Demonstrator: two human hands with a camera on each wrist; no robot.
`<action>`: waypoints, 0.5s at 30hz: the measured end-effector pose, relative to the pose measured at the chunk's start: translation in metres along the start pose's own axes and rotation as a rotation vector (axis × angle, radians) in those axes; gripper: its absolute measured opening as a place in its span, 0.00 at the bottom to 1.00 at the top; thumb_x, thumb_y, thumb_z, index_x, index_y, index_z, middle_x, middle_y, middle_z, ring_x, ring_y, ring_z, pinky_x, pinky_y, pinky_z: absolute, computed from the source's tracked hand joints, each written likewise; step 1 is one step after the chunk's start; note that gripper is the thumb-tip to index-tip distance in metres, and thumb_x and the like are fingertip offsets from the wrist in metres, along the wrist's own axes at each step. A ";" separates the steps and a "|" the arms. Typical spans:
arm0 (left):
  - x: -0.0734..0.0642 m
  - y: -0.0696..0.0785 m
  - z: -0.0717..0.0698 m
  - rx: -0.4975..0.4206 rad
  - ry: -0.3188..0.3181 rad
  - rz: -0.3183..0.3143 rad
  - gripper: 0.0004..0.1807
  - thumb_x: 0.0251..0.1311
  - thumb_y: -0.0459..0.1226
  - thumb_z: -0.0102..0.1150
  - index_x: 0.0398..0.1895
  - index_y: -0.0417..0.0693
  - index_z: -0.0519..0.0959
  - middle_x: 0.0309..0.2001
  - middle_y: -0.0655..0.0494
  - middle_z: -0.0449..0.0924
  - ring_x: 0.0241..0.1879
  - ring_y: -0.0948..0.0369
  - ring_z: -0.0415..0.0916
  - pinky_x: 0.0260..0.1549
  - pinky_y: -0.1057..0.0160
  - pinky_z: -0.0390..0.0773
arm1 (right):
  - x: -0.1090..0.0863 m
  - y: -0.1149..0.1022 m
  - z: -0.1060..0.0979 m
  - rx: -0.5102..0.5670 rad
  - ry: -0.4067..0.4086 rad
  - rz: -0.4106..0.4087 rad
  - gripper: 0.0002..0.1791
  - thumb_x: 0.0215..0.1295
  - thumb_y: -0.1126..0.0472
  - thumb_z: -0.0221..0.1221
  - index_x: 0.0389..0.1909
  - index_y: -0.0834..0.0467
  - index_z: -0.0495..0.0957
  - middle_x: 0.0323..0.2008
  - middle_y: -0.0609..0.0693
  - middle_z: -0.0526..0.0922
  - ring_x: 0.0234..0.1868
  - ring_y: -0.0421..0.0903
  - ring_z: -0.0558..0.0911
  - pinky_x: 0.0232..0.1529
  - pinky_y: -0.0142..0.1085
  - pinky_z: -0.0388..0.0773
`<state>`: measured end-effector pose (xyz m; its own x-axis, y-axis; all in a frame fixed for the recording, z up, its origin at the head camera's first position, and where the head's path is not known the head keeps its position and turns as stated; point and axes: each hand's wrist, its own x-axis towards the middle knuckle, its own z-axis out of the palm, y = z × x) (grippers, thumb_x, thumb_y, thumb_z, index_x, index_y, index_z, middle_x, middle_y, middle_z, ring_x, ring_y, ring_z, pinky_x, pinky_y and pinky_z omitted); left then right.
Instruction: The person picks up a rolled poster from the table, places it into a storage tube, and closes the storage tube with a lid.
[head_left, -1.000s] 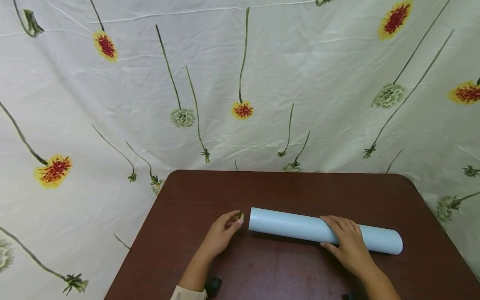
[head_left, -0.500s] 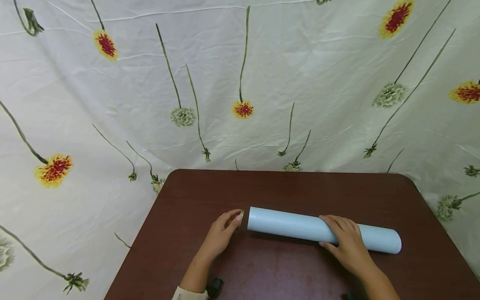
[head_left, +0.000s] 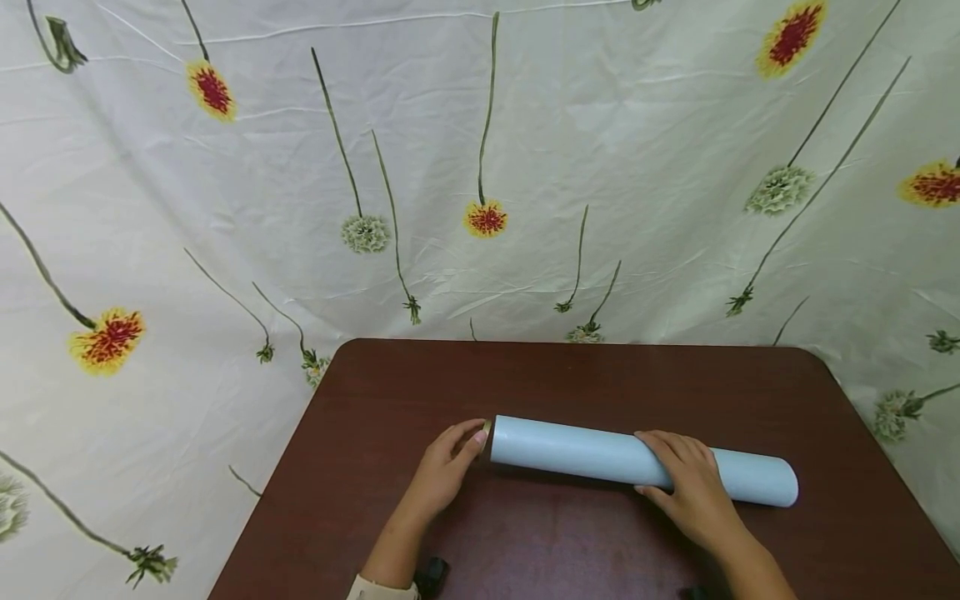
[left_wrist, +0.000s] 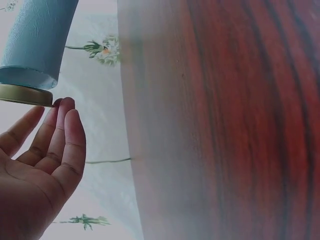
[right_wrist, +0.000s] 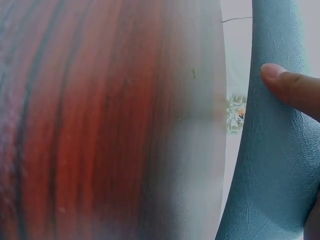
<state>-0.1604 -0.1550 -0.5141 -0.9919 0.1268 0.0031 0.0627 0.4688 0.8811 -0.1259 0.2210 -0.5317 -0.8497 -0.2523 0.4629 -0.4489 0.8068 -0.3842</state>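
Observation:
A long light blue tube (head_left: 573, 450) with a finely creased surface lies across the dark table. My right hand (head_left: 692, 487) grips it right of its middle, fingers over the far side and thumb on the near side. In the right wrist view that thumb (right_wrist: 292, 89) presses on the tube wall. At the tube's left end my left hand (head_left: 441, 473) pinches a shallow gold cap (left_wrist: 25, 95) by its edge between thumb and fingertips. The left wrist view shows the cap right at the tube's open mouth (left_wrist: 37, 77), slightly askew to it.
The reddish-brown wooden table (head_left: 570, 379) has rounded far corners. A white flower-printed cloth (head_left: 435, 167) hangs behind and beside it. Small black objects (head_left: 432, 577) show near each wrist at the bottom of the head view.
The tube has slid a little to the left with my right hand, closing the gap to the cap. My left hand has stayed nearly in place, with the cap turned slightly.

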 end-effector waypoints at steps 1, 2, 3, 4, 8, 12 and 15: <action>0.000 0.000 0.000 0.001 0.000 0.002 0.25 0.72 0.60 0.49 0.65 0.64 0.76 0.57 0.58 0.80 0.52 0.61 0.80 0.52 0.53 0.79 | 0.000 0.000 0.000 0.002 -0.001 0.001 0.47 0.38 0.60 0.81 0.65 0.55 0.74 0.58 0.53 0.79 0.59 0.57 0.74 0.61 0.58 0.60; 0.000 0.000 0.000 0.001 0.000 0.004 0.24 0.72 0.60 0.49 0.65 0.64 0.76 0.57 0.59 0.80 0.52 0.60 0.80 0.53 0.53 0.78 | 0.000 0.000 0.000 0.004 -0.002 0.002 0.47 0.38 0.60 0.81 0.65 0.55 0.74 0.58 0.53 0.79 0.59 0.57 0.74 0.61 0.58 0.60; 0.000 0.001 0.000 -0.001 -0.001 0.005 0.24 0.72 0.60 0.49 0.64 0.65 0.76 0.57 0.59 0.80 0.52 0.60 0.80 0.53 0.53 0.78 | 0.000 0.000 0.000 0.005 -0.004 0.003 0.47 0.38 0.60 0.81 0.66 0.55 0.74 0.58 0.53 0.79 0.59 0.57 0.74 0.61 0.58 0.60; 0.000 0.001 0.000 -0.002 -0.002 0.007 0.24 0.72 0.60 0.49 0.64 0.65 0.76 0.57 0.59 0.80 0.52 0.60 0.80 0.53 0.53 0.78 | 0.000 -0.001 0.000 0.005 -0.005 0.004 0.47 0.38 0.60 0.81 0.66 0.55 0.74 0.58 0.53 0.79 0.59 0.57 0.74 0.61 0.58 0.60; 0.000 0.001 0.001 -0.003 -0.005 0.013 0.24 0.72 0.60 0.49 0.64 0.65 0.77 0.58 0.59 0.79 0.55 0.59 0.79 0.54 0.52 0.78 | 0.001 -0.001 0.001 0.005 -0.008 0.005 0.47 0.39 0.60 0.81 0.66 0.54 0.74 0.58 0.53 0.79 0.59 0.57 0.74 0.61 0.58 0.61; 0.000 0.001 0.002 -0.003 -0.012 0.011 0.24 0.72 0.59 0.49 0.65 0.64 0.76 0.58 0.58 0.79 0.55 0.58 0.78 0.53 0.53 0.78 | 0.001 -0.002 0.003 0.001 -0.013 0.004 0.47 0.39 0.59 0.81 0.66 0.53 0.74 0.58 0.52 0.79 0.59 0.56 0.74 0.62 0.58 0.61; -0.001 0.001 0.002 -0.003 -0.017 0.014 0.25 0.73 0.59 0.49 0.66 0.63 0.75 0.56 0.58 0.79 0.54 0.59 0.78 0.51 0.54 0.78 | 0.000 -0.002 0.003 0.001 -0.014 0.002 0.47 0.39 0.59 0.81 0.66 0.52 0.73 0.58 0.52 0.79 0.59 0.56 0.74 0.62 0.58 0.61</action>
<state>-0.1595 -0.1526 -0.5139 -0.9890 0.1479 0.0074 0.0760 0.4640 0.8826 -0.1260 0.2171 -0.5332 -0.8543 -0.2586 0.4509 -0.4478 0.8066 -0.3859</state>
